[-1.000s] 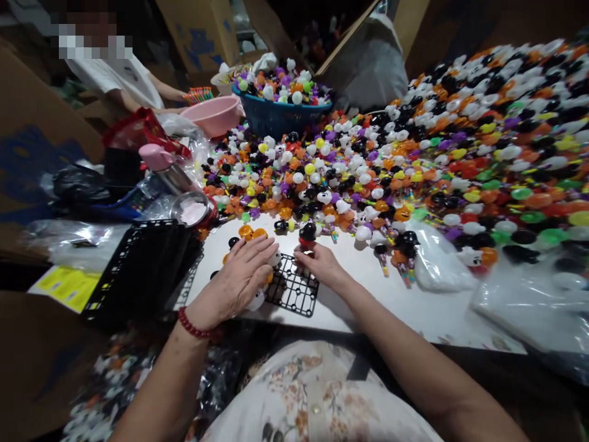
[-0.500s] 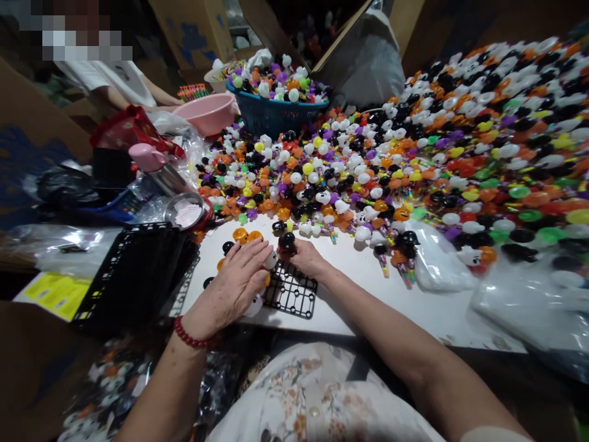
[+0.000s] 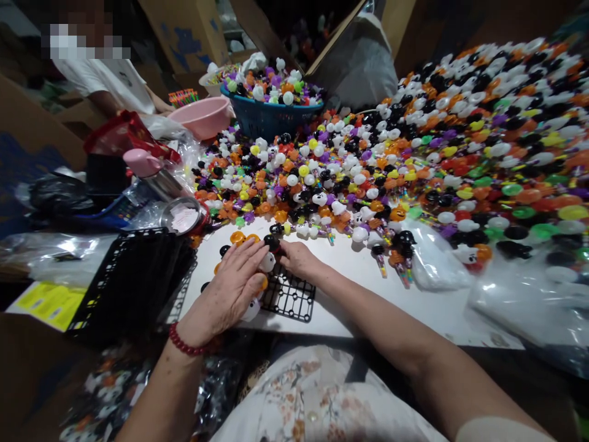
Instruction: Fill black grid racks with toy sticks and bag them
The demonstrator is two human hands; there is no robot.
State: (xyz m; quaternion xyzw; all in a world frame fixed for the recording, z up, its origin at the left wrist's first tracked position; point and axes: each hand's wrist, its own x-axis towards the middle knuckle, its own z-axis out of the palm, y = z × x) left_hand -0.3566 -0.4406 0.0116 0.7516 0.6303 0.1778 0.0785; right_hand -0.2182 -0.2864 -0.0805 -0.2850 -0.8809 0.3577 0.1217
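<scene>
My left hand [image 3: 232,285] lies flat, fingers stretched out, over several orange, white and black toy heads standing in a black plastic grid [image 3: 289,298]. A white toy head [image 3: 267,263] shows beside its fingertips, and orange heads [image 3: 238,238] poke out beyond the knuckles. At the grid's far edge my right hand [image 3: 297,259] grips a black-headed toy [image 3: 271,242] between thumb and fingers. That head sits right beside the left fingertips. The lower part of the toy is hidden by the hands. The right half of the grid shows bare holes on the white table [image 3: 359,301].
A large heap of colourful small toys [image 3: 350,166] covers the back and right. A blue basket [image 3: 276,116] of toys and a pink basin [image 3: 202,120] stand behind. Stacked black grids [image 3: 124,282] lie left, clear plastic bags [image 3: 439,261] right. Another person [image 3: 103,80] is at the back left.
My right hand has moved a little left with the black-headed toy, bringing it up against the left fingertips. The left hand stays over the toys; the whole view has shifted slightly.
</scene>
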